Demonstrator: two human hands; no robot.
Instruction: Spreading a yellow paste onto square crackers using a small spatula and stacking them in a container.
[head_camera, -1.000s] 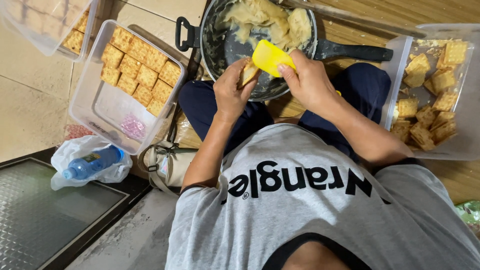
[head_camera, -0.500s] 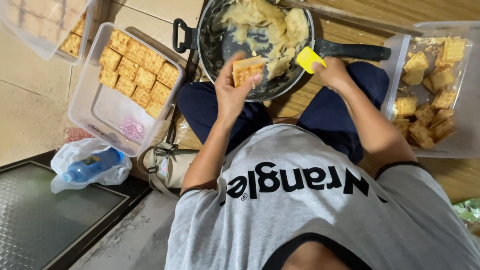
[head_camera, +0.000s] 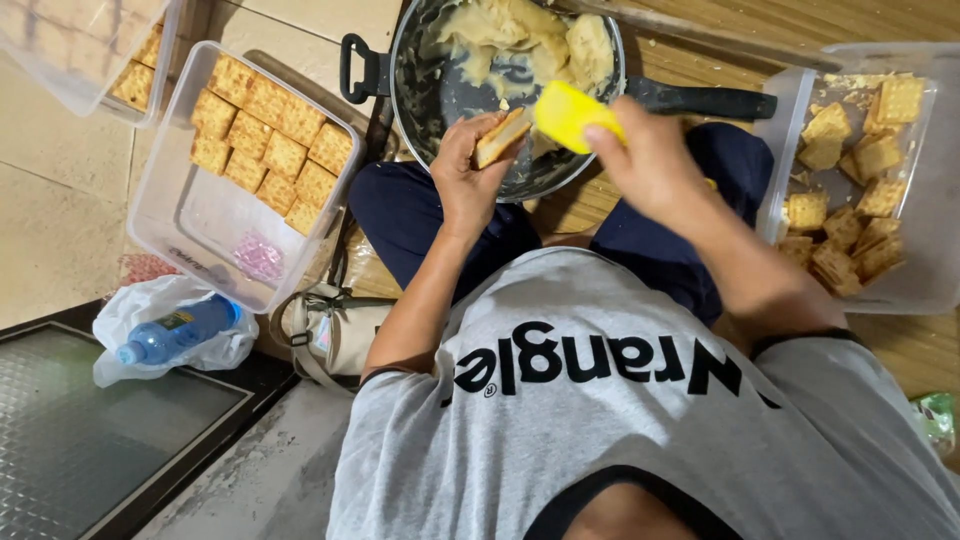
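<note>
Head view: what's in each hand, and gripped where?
Left hand holds a square cracker by its lower edge. Right hand grips a yellow scraper at its rear end, over the pan.

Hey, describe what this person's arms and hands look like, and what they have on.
Both hands are bare, with no gloves, rings or watch visible: the left hand and the right hand. The forearms are uncovered. The person wears a grey short-sleeved t-shirt with dark trim at the sleeve edge and collar and dark lettering across the chest.
</note>
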